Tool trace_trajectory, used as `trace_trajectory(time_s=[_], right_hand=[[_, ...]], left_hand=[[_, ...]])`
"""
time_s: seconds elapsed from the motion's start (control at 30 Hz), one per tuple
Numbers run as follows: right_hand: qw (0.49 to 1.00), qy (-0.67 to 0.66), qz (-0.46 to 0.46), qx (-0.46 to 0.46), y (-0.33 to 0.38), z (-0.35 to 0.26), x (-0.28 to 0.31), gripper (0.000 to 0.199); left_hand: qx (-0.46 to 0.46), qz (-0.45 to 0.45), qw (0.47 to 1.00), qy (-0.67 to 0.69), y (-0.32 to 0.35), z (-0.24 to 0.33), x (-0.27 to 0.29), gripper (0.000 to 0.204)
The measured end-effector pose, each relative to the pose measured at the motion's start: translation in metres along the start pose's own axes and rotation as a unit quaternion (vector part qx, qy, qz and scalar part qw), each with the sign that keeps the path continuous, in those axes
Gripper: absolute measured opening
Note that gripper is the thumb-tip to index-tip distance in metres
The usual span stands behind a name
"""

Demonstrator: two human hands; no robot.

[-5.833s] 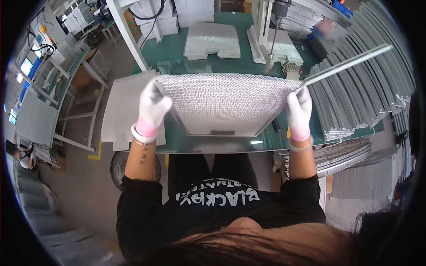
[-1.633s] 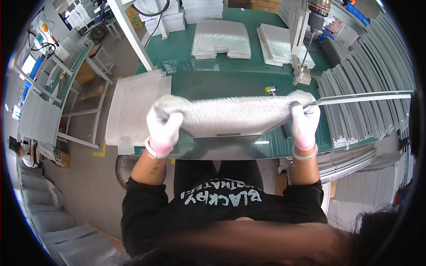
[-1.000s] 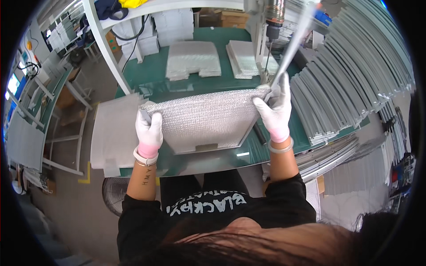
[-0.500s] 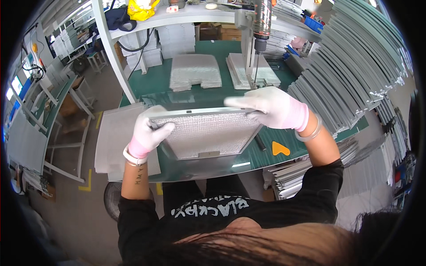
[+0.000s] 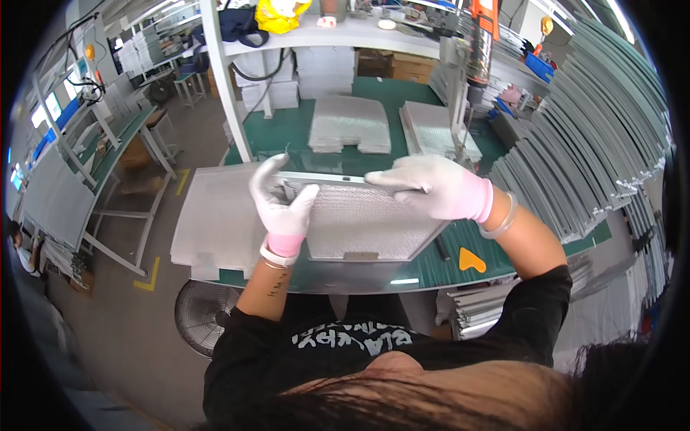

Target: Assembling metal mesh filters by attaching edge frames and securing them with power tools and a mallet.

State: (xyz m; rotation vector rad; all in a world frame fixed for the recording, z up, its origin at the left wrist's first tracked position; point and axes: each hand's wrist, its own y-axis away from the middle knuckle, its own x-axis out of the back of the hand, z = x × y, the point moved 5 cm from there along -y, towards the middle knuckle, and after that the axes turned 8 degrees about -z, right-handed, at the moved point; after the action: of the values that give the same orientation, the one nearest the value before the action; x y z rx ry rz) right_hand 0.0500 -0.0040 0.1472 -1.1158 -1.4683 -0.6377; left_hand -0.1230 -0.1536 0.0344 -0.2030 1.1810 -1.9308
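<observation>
A framed metal mesh filter panel (image 5: 381, 215) stands tilted over the green bench top in front of me, its rail edge up and a small tab at its near edge. My right hand (image 5: 442, 188), in a white glove with a pink cuff, grips the panel's upper right side, index finger stretched along the rail and thumb against the mesh. At the upper left corner my left hand (image 5: 280, 205), gloved alike, has its thumb and fingers spread apart around the corner. Whether its palm touches the frame is hidden.
Grey sheets (image 5: 215, 215) lie left of the panel. An orange scraper (image 5: 471, 260) and a dark bar (image 5: 442, 248) lie to its right. Behind are two mesh stacks (image 5: 350, 126) and a hanging power screwdriver (image 5: 480, 54). Tall stacked frames (image 5: 596, 122) rise at the right.
My left hand has opened from its pinch on the panel's left corner. The right hand keeps its hold, its fingers shifted along the rail. The whole view has swung left.
</observation>
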Motion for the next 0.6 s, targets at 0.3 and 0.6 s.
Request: trace_trajectory(time_s=[0.3,0.6], right_hand=[[1.000,0.004,0.017,-0.022,0.002,0.008,0.000,0.057],[0.999,-0.005,0.023,-0.022,-0.001,0.009,0.001,0.063]], left_hand=[[-0.015,0.048,0.998,-0.037,0.002,-0.013,-0.007,0.052],[0.028,-0.001,0.996,-0.080,0.000,-0.006,-0.004,0.044]])
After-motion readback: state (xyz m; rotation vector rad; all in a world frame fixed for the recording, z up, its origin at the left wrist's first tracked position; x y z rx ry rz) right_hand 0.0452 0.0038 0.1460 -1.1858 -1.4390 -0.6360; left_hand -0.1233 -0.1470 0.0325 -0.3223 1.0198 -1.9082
